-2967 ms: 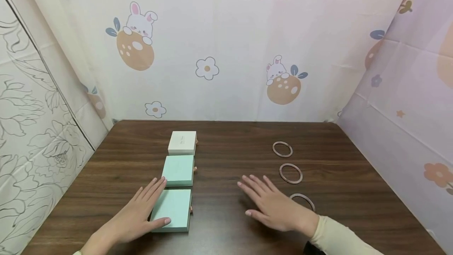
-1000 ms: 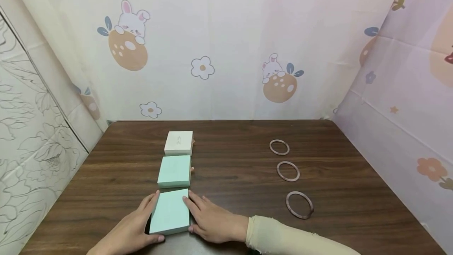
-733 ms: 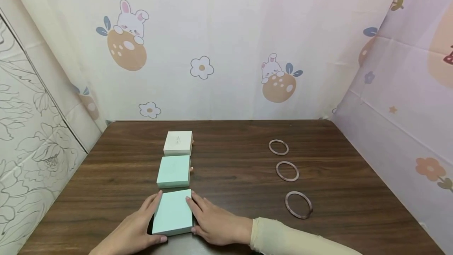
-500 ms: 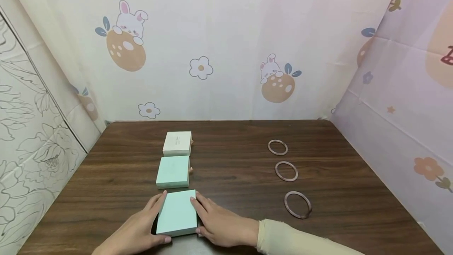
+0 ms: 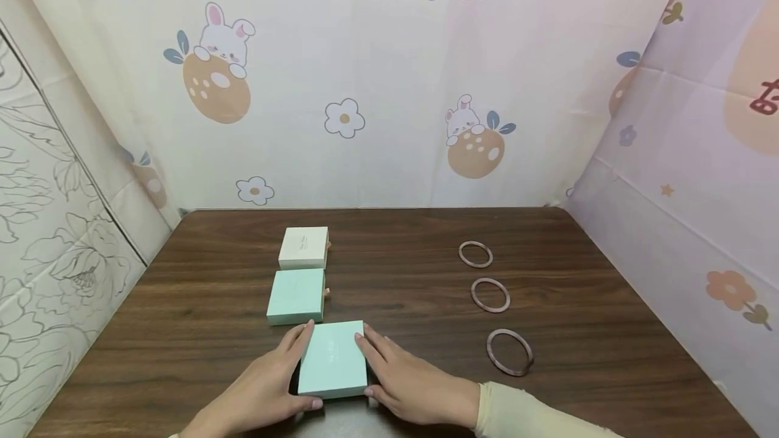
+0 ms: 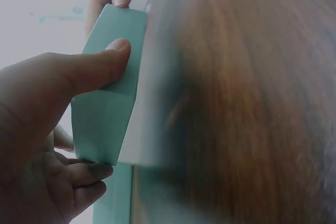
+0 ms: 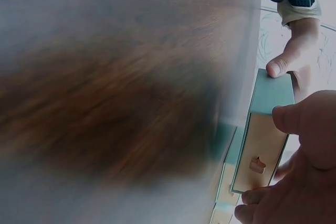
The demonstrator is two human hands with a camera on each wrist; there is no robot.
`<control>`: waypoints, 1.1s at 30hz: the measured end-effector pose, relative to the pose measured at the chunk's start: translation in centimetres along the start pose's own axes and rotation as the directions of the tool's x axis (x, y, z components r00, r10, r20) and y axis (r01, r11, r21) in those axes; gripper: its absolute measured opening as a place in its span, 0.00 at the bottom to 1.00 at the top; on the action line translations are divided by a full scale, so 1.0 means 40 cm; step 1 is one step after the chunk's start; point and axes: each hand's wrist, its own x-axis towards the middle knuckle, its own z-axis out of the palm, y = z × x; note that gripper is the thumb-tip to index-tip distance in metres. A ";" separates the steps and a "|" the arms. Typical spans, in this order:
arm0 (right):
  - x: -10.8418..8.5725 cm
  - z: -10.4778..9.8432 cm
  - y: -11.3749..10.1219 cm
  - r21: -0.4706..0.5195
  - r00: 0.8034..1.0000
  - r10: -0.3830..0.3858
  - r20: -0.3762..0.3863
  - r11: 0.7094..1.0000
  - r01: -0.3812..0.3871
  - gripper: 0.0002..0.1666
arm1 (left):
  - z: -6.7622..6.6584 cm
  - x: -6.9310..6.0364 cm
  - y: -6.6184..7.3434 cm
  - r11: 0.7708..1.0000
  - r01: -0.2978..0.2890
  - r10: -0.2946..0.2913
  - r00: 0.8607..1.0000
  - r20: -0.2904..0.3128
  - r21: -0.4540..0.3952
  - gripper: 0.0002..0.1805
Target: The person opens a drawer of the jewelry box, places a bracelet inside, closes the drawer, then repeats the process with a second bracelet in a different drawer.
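Near the table's front, a mint-green drawer box (image 5: 333, 359) is held between my two hands. My left hand (image 5: 268, 380) grips its left side, thumb at the near left corner and fingertips at the far left corner. On the opposite side my right hand (image 5: 414, 380) holds the box, with fingers at the far right corner and thumb low at the near one. The right wrist view shows the cream drawer front with a small ribbon tab (image 7: 258, 164) between my right thumb and fingers. Whether the box touches the table is hard to tell.
Behind the held box stand a second mint-green box (image 5: 296, 295) and a white box (image 5: 304, 247), each with a ribbon tab facing right. On the right, three bangles (image 5: 509, 352) lie in a column on the dark wood table (image 5: 402, 276). Printed curtains surround the table.
My right hand came over from the table's middle to the near mint box. Both hands now grip that box, and it has moved right, out of line with the other boxes.
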 end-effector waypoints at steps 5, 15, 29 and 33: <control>-0.026 -0.002 0.018 0.008 1.000 -0.001 -0.031 1.000 0.001 0.39 | 0.015 0.017 0.016 0.999 -0.037 0.037 0.999 -0.016 0.026 0.60; -0.062 -0.015 0.055 -0.014 0.996 0.003 -0.090 1.000 -0.005 0.40 | 0.032 0.067 0.046 0.993 -0.101 0.104 0.994 -0.038 0.056 0.58; -0.098 -0.044 0.110 -0.045 0.994 0.055 -0.098 0.997 -0.059 0.40 | 0.048 0.142 0.082 0.987 -0.134 0.139 0.989 -0.046 0.092 0.58; -0.104 -0.056 0.125 -0.024 0.993 0.081 -0.082 0.996 -0.083 0.40 | 0.046 0.167 0.091 0.989 -0.128 0.131 0.991 -0.031 0.072 0.58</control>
